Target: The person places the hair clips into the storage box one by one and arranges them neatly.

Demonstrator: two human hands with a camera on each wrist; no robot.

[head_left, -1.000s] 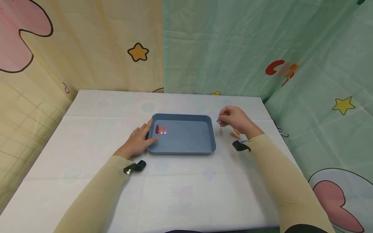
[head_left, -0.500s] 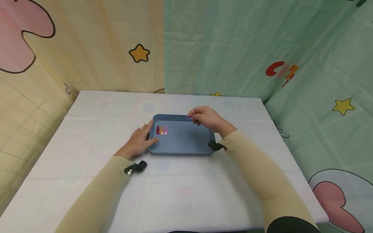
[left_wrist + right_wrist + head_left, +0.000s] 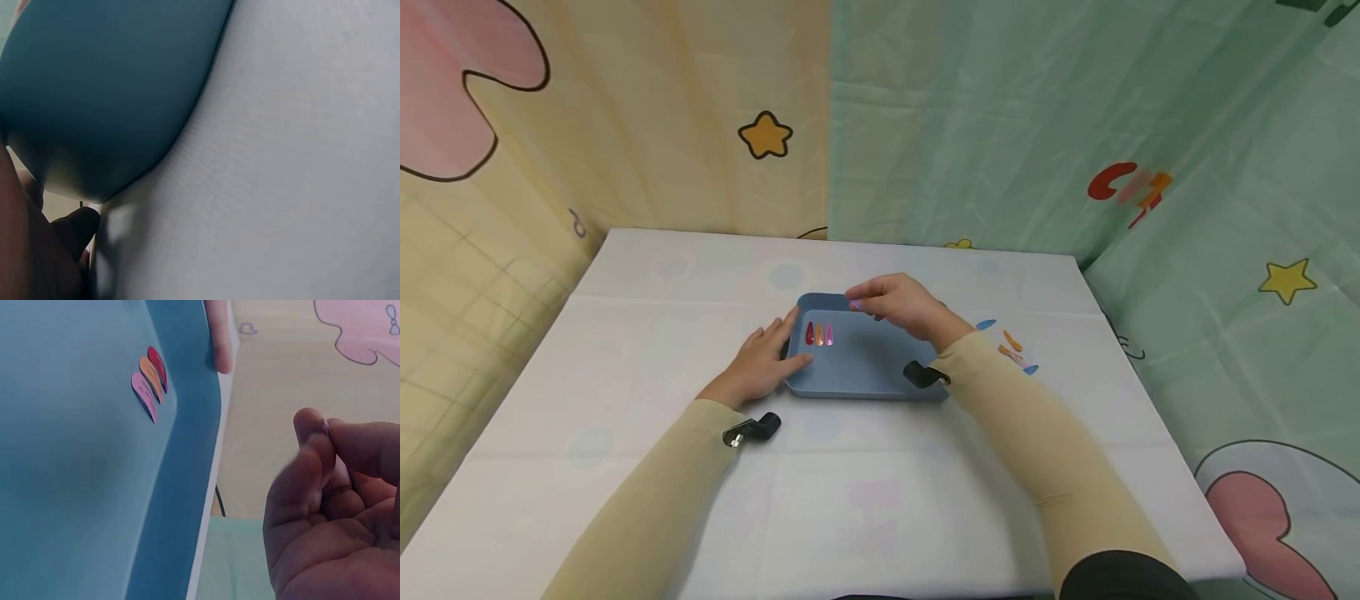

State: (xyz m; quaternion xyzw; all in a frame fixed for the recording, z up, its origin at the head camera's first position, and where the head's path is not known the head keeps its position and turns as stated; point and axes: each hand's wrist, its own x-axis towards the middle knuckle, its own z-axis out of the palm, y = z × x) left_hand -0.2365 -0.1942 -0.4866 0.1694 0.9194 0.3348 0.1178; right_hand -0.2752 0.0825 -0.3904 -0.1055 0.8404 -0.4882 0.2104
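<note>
My right hand [image 3: 908, 307] pinches a small purple hair clip [image 3: 855, 305] between thumb and fingertips, above the back part of a blue-grey tray [image 3: 868, 371]. Only a thin edge of this clip [image 3: 326, 425] shows in the right wrist view. My left hand [image 3: 758, 363] rests against the tray's left side, fingers extended along the outside and thumb over the front-left rim. Inside the tray, near its left wall, a red hair clip [image 3: 809, 333], an orange hair clip [image 3: 819, 334] and a pink hair clip [image 3: 829, 334] lie side by side in a row.
Right of the tray, several loose hair clips lie on the white table [image 3: 865, 500], among them a blue clip [image 3: 986, 324], an orange clip [image 3: 1012, 341] and another blue clip [image 3: 1032, 369]. Patterned curtains [image 3: 970, 125] hang behind the table.
My right hand has moved left from beside the loose clips to over the tray, carrying the purple hair clip. The left hand has stayed at the tray's left side.
</note>
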